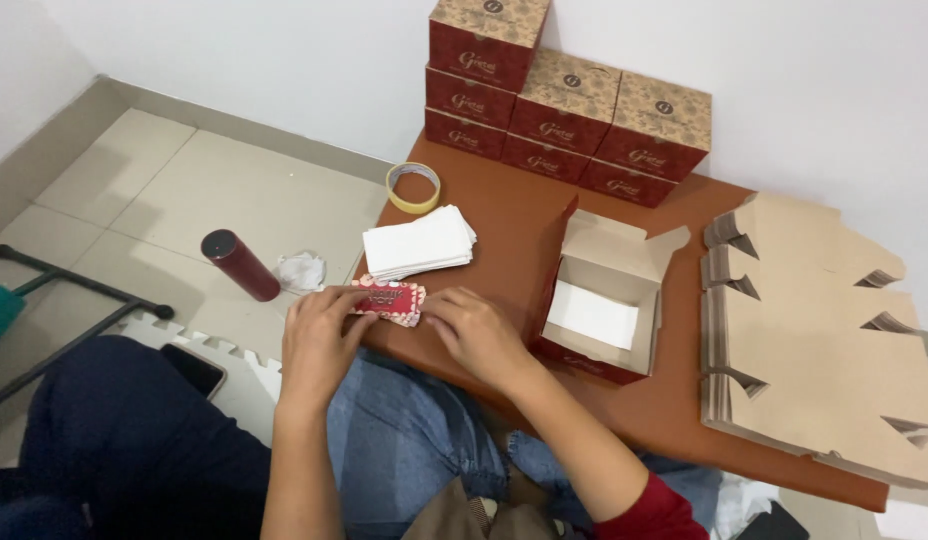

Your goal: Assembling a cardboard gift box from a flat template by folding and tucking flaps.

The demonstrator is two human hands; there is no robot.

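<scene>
Because the left hand (319, 335) and right hand (476, 335) both pinch the small red card (388, 298) at the table (514, 215) edge, seven o'clock of the open box (604, 300), it could slip off onto the lap.

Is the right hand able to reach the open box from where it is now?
Probably yes: the right hand is beside the open box, with only bare table between them.

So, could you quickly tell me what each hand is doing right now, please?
Left hand: closed on the left end of the small red packet.
Right hand: fingers pinch the packet's right end.
</scene>
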